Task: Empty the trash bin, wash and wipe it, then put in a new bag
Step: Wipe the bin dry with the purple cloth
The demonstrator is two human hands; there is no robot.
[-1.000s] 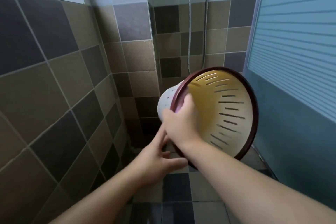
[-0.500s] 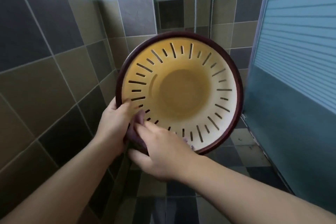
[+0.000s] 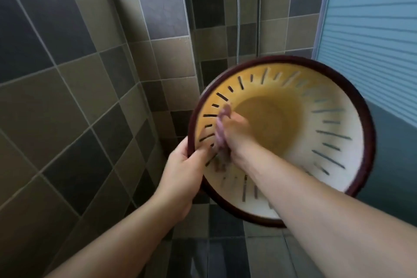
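Note:
A round trash bin (image 3: 327,142) with a dark red rim, pale slotted walls and a yellowish inside faces me with its mouth open. My left hand (image 3: 182,171) grips its rim at the lower left, thumb inside the wall. Inside the bin, my right hand (image 3: 234,135) holds a small purple cloth (image 3: 222,128) pressed against the left inner wall. The hand and cloth are blurred by motion. The bin is held in the air above the floor.
I stand in a tiled shower corner. Brown and dark tiled walls (image 3: 67,97) close in on the left and ahead. A shower hose (image 3: 237,18) hangs on the back wall. A blue slatted door (image 3: 372,29) is on the right. Tiled floor (image 3: 225,255) lies below.
The bin has moved right and lower in view. My right hand has gone from the rim into the bin with the cloth. My left hand keeps its hold on the rim.

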